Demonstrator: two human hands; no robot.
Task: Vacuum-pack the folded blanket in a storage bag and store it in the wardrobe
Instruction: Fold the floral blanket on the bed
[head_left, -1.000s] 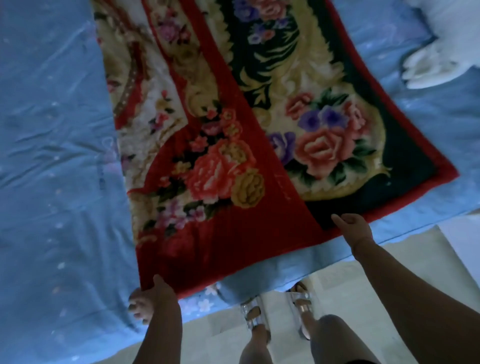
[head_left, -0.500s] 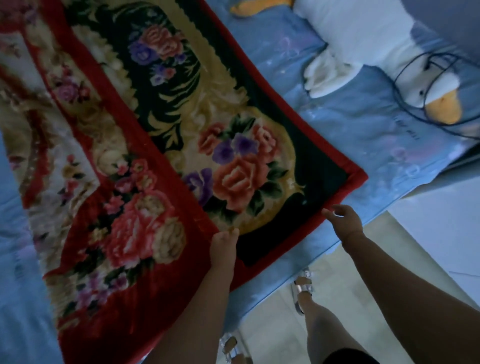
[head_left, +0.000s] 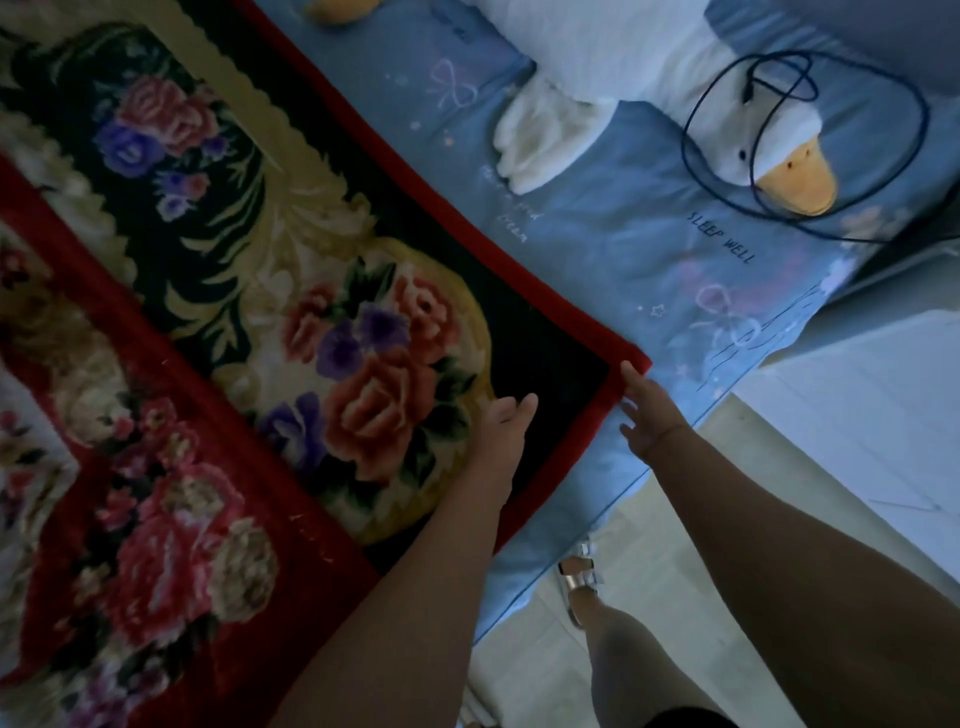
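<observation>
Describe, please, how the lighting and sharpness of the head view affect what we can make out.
Head view: dim, bluish light, no glare; left hand and right hand look soft-edged at the corner of the floral blanket; the bedsheet print SLEEP WELL is legible.

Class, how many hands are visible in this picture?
2. The left hand rests on the blanket near its corner; the right hand touches the red corner edge.

The left hand has slid across the blanket toward the right hand.
</observation>
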